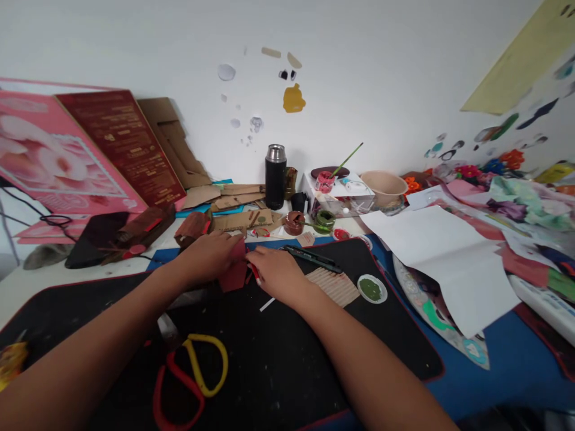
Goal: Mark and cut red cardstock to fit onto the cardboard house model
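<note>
A small dark red card piece (232,274) stands over the black mat (251,359). My left hand (211,254) grips its upper part, fingers closed on it. Just right of it, my right hand (275,270) is closed around a small red object (254,272), too small to name, beside the card's right edge. Scissors (191,374) with red and yellow handles lie on the mat below my left forearm. Corrugated cardboard (333,286) and black pens (313,258) lie to the right of my right hand. A thin white strip (266,304) is below it.
Green paint fills a small white dish (372,289) at the right. Paint jars (324,221), a black thermos (275,176) and cardboard scraps (242,220) stand along the back. A paint palette (476,350) lies under white paper (444,263). A pink box (58,155) is back left.
</note>
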Motion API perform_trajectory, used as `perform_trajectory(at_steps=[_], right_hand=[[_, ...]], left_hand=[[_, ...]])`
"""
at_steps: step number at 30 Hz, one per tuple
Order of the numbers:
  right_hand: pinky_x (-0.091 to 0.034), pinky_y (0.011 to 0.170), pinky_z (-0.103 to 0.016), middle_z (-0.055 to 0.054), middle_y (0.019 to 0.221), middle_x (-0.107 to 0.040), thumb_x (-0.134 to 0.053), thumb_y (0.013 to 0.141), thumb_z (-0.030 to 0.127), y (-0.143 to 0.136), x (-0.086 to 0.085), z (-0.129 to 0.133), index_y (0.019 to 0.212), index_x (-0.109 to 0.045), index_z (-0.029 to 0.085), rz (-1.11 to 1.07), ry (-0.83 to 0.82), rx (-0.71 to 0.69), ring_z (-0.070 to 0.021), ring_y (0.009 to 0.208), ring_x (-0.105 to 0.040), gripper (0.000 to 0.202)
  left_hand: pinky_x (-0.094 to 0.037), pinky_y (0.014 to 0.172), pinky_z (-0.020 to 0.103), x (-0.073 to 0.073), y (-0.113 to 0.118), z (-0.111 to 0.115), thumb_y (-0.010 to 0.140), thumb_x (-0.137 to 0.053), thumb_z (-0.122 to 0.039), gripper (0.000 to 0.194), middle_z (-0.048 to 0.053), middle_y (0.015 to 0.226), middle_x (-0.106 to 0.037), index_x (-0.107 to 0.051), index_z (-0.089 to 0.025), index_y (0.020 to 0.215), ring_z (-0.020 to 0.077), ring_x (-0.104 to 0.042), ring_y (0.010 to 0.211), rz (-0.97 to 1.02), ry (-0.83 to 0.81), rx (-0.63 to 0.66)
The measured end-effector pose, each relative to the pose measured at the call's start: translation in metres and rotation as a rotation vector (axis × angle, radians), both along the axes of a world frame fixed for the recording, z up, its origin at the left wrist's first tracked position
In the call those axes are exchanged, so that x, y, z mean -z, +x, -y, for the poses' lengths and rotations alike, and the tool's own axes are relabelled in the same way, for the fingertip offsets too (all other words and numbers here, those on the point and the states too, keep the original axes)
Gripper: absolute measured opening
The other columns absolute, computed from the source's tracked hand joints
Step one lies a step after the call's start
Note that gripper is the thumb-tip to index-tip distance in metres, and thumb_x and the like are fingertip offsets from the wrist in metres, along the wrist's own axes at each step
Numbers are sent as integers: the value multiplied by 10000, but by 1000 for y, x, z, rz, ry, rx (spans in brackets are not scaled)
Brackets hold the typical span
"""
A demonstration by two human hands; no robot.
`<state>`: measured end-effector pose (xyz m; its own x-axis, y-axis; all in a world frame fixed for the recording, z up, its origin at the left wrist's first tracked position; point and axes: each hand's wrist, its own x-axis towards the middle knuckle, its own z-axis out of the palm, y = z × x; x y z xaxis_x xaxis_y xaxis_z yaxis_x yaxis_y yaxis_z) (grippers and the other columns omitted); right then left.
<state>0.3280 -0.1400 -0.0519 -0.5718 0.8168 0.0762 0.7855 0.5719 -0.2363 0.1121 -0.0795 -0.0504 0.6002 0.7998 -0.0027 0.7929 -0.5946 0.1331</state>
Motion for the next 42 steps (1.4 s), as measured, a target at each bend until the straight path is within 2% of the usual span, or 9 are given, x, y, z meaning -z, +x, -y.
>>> perform_trajectory(at_steps=[6, 11, 16, 21, 24, 28, 34, 39, 42], right_hand=[[-522, 846, -338, -99, 1202, -746, -533, 1072, 175, 2, 6, -2, 1236, -707, 196, -40, 26, -10, -261, 1059, -726, 240], [-524, 895, -336, -106, 1257, -746, -563, 1033, 140, 1, 4, -1, 1320, -679, 208, -74, -9, -4, -267, 1106, -722, 317], [-523, 918, -340, -113, 1247, -762, -460, 1082, 116, -1, 6, -1, 1313, -702, 191, -104, -24, 29, -262, 1123, -723, 343], [-525, 896, -338, -115, 1232, -763, -477, 1079, 134, -1, 8, -2, 1328, -713, 212, -73, -22, 50, -265, 1094, -732, 352], [-526, 900, -332, -106, 1215, -767, -478, 1075, 127, -1, 7, -1, 1333, -720, 220, -64, -23, 37, -264, 1102, -734, 366], [-526, 891, -323, -105, 1209, -773, -472, 1083, 130, -1, 7, -1, 1344, -730, 221, -71, -40, 49, -257, 1068, -746, 378], [-530, 972, -343, -107, 1308, -780, -526, 1085, 141, -1, 7, -2, 1362, -730, 212, -144, -48, 80, -264, 1161, -744, 351], [-545, 935, -354, -92, 1272, -817, -588, 1099, 235, -1, 1, 0, 1315, -753, 217, -144, -53, 127, -285, 1134, -774, 272], [-550, 872, -365, -102, 1185, -843, -580, 1114, 321, -1, 0, 0, 1302, -760, 221, -111, -21, 184, -307, 1050, -798, 278]], left_hand=[[-461, 1134, 556, -11, 3, 1, 867, -630, -215, 604, 232, 1383, -669, -605, -143, 1466, 428, -598, 1311, 35, 91, -55], [-441, 1193, 523, -25, 0, 11, 851, -605, -186, 592, 176, 1369, -663, -638, -170, 1442, 365, -600, 1326, 178, 92, -139], [-461, 1191, 484, -40, -10, 16, 869, -590, -244, 493, 135, 1349, -711, -718, -179, 1341, 328, -613, 1321, 334, -5, -172], [-554, 1075, 479, -48, -44, 25, 874, -661, -454, 530, 120, 1461, -691, -724, -202, 1336, 325, -661, 1270, 592, -258, -280], [-577, 1038, 476, -45, -57, 43, 867, -704, -480, 545, 98, 1442, -718, -713, -244, 1358, 320, -682, 1247, 628, -429, -291], [-575, 1041, 427, -32, -49, 76, 929, -622, -381, 437, 49, 1348, -768, -729, -290, 1343, 280, -722, 1189, 517, -618, -132], [-534, 1107, 420, -16, -40, 92, 919, -560, -264, 435, 56, 1358, -762, -737, -282, 1317, 273, -704, 1246, 434, -578, -76], [-527, 1111, 456, -16, -41, 86, 937, -553, -283, 398, 77, 1331, -771, -726, -252, 1294, 290, -708, 1229, 439, -487, -179], [-544, 1079, 423, -17, -30, 92, 953, -555, -290, 347, 62, 1284, -781, -737, -257, 1246, 269, -715, 1199, 520, -501, -146]])
